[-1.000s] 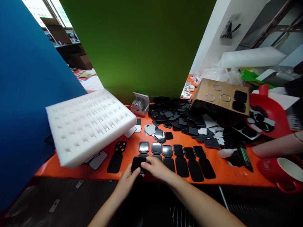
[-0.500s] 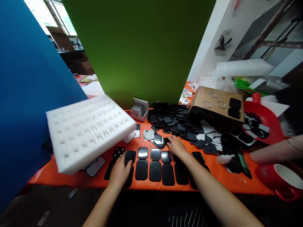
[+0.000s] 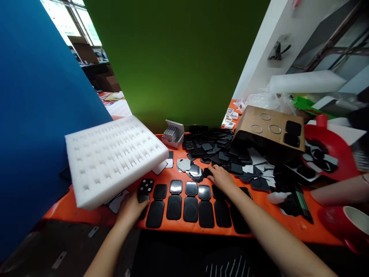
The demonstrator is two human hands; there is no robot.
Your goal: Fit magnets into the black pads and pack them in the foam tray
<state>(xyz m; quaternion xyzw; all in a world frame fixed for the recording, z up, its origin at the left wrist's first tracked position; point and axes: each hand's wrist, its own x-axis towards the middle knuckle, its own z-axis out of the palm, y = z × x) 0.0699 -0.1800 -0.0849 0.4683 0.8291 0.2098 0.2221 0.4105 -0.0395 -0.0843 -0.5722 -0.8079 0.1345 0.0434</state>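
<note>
Head view: we are curling our left hand (image 3: 130, 209) over the lower panel (image 3: 143, 197) of a dotted unit (image 3: 146, 186); whether it is gripping, we cannot tell. We are touching a black square (image 3: 206, 173) with our right hand (image 3: 221, 178), its hold also unclear. Nearby, we are seeing a row of black units (image 3: 174, 207) on the orange surface (image 3: 161, 178), plates (image 3: 184, 164) beyond it and foam (image 3: 115, 154) at left.

One head-worn camera is directed forward and down; the desk (image 3: 276, 225) and both hands (image 3: 222, 179) are viewed from above, at close range.
</note>
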